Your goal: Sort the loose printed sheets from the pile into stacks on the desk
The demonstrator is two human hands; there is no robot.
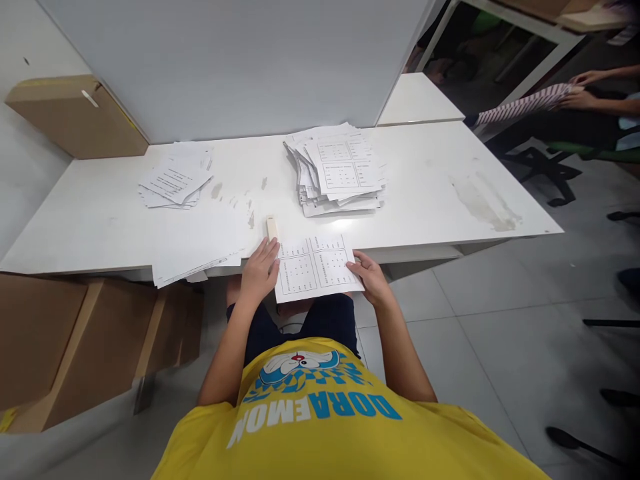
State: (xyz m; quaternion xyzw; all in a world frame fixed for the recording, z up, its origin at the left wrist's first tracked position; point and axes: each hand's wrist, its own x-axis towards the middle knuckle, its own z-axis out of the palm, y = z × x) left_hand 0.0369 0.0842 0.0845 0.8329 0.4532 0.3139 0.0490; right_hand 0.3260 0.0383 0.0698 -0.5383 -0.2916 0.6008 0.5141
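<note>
At table edge [415, 241] — right hand [373, 279] pinching sheet [317, 275] — left hand [259, 272] touching it, grip unclear.

Printed sheet [319, 272], white with black text and black ruled boxes; small block [271, 228], cream; tabletop [415, 180], white with grey-brown stains. Shirt [320, 443], yellow with blue and white lettering; shorts [330, 321], navy. Carton [77, 120], brown; floor [500, 333], grey tiles crossed by darker joint lines.

The white desk [420, 187] bears a brown cardboard box [80, 117] far left, a white-paper pile [176, 179], near-left white sheets [195, 243], a small cream block [271, 227], a far printed-paper stack [345, 170].
</note>
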